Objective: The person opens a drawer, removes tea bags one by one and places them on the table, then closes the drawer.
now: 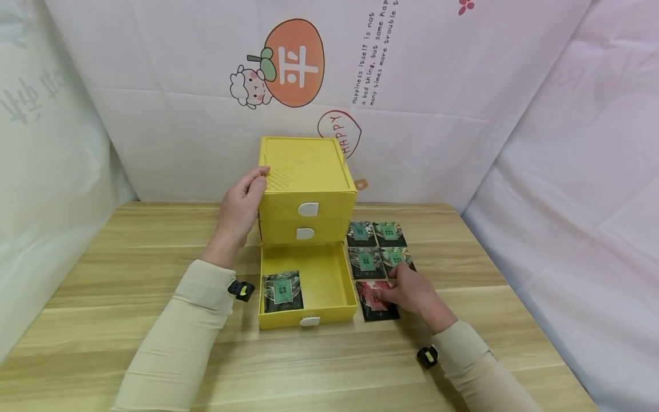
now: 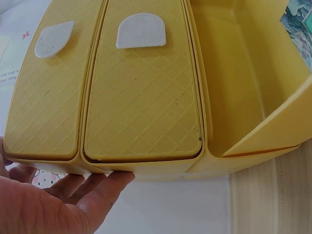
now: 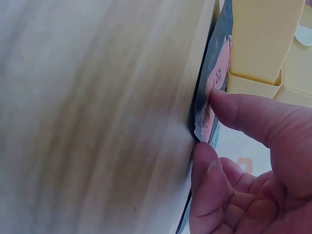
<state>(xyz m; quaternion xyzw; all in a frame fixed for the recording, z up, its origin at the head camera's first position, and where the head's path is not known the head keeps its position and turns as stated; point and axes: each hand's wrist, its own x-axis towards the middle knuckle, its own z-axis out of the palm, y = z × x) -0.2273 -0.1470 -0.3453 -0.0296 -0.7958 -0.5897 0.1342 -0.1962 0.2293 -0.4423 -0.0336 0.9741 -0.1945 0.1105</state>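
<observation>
A yellow three-tier drawer box (image 1: 309, 166) stands on the table, its bottom drawer (image 1: 329, 280) pulled out. My left hand (image 1: 239, 209) rests against the box's left side near the top, fingers laid along the wall in the left wrist view. Inside the drawer, at its left, lies a black sachet with a green label (image 1: 283, 290). To the right of the drawer, my right hand (image 1: 414, 292) pinches the edge of a black sachet with a red label (image 1: 373, 297). The right wrist view shows the thumb (image 3: 234, 109) on its face and the index finger at its edge.
Several green-labelled sachets, among them a near one (image 1: 366, 262) and a far one (image 1: 389, 233), lie in rows right of the box. White tabs (image 1: 308, 209) mark the drawer fronts. Behind the wooden table (image 1: 154, 269) hangs a printed white cloth (image 1: 195, 137).
</observation>
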